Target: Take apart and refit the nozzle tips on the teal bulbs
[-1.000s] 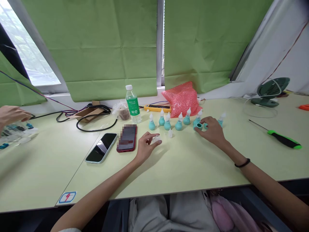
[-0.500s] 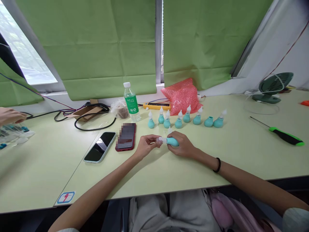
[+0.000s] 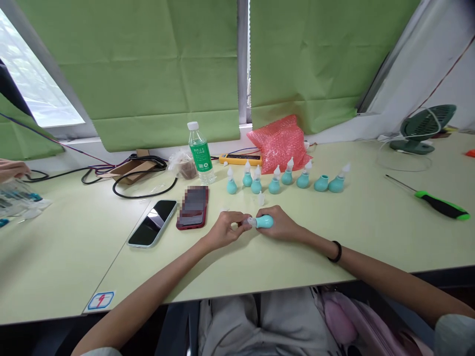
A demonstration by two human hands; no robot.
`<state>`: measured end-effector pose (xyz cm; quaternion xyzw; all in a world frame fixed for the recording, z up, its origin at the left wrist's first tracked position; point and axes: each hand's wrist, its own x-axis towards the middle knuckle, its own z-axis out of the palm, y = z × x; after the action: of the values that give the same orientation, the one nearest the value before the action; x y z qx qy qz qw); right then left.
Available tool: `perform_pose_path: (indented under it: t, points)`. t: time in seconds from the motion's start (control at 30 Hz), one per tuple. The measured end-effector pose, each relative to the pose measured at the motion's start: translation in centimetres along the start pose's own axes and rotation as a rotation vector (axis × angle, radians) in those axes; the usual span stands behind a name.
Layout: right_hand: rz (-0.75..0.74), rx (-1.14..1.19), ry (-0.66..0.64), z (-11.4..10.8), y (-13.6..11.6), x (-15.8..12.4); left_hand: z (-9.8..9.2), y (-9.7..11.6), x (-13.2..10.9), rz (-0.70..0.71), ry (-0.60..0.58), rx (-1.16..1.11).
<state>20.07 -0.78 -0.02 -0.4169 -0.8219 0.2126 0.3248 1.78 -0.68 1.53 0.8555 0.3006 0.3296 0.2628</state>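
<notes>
My right hand is closed around the teal rubber bulb of a nasal aspirator, held sideways just above the table. My left hand pinches the clear plastic nozzle at the bulb's neck; part of the nozzle hides behind the fingers. Just beyond my hands stands a small loose clear piece. Farther back are several teal aspirators with clear tips, most upright. Among them a bare bulb has an open neck, and the aspirator at the right end leans.
Two phones lie left of my hands. Behind stand a water bottle, a yellow power strip and a pink bubble-wrap bag. A screwdriver and a fan are at right. Another person's hand shows at far left.
My hands have shifted slightly, and the bulb's round end has turned more towards me. The loose clear piece behind my right hand now shows more fully. Both hands keep their grip.
</notes>
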Motion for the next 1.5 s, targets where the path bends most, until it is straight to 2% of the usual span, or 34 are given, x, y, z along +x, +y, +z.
perform_pose_path:
  t: [0.2,0.4,0.53,0.63,0.77,0.83,0.87,0.9,0.97,1.07,1.13,1.2,1.27,1.33,1.5]
  points:
    - [0.362,0.473,-0.342,-0.4,0.1,0.3,0.0,-0.1,-0.2,0.114,-0.029,0.149]
    - [0.453,0.638,-0.532,-1.1,-0.2,0.5,0.1,-0.1,-0.4,0.204,-0.101,0.2]
    - [0.447,0.663,-0.606,-1.7,-0.4,0.7,0.7,0.0,-0.5,0.193,-0.048,0.1]
    - [0.371,0.687,-0.53,-1.9,-0.8,0.8,0.9,0.1,-0.4,0.101,0.118,0.008]
    - [0.294,0.742,-0.244,-1.9,-0.7,0.9,-0.2,-0.2,0.1,-0.03,0.364,-0.084]
    - [0.297,0.758,-0.095,-1.8,-0.4,1.0,-1.2,-0.8,0.5,-0.075,0.442,-0.004]
    - [0.303,0.762,-0.042,-1.8,-0.1,1.0,-1.6,-1.1,0.6,-0.091,0.47,0.111]
    - [0.312,0.768,-0.006,-1.7,0.1,1.0,-2.0,-1.6,0.7,-0.104,0.42,0.261]
    - [0.33,0.78,0.024,-1.5,0.4,1.1,-2.5,-2.3,0.9,-0.153,0.225,0.549]
    - [0.329,0.743,0.019,-1.2,0.2,1.0,-2.6,-3.2,0.9,-0.276,-0.014,0.784]
    - [0.305,0.66,0.008,-1.1,-0.1,0.9,-2.5,-3.4,0.9,-0.334,-0.088,0.835]
    - [0.271,0.553,-0.008,-1.0,-0.4,0.8,-2.5,-3.5,0.9,-0.366,-0.087,0.838]
    - [0.213,0.418,0.001,-0.9,-0.6,0.6,-2.4,-3.3,0.9,-0.368,-0.033,0.772]
    - [0.135,0.271,0.037,-0.7,-0.8,0.3,-2.3,-3.0,1.0,-0.34,0.046,0.573]
    - [0.042,0.045,0.088,-0.3,-1.0,0.0,-1.9,-2.0,1.3,-0.351,0.214,-0.352]
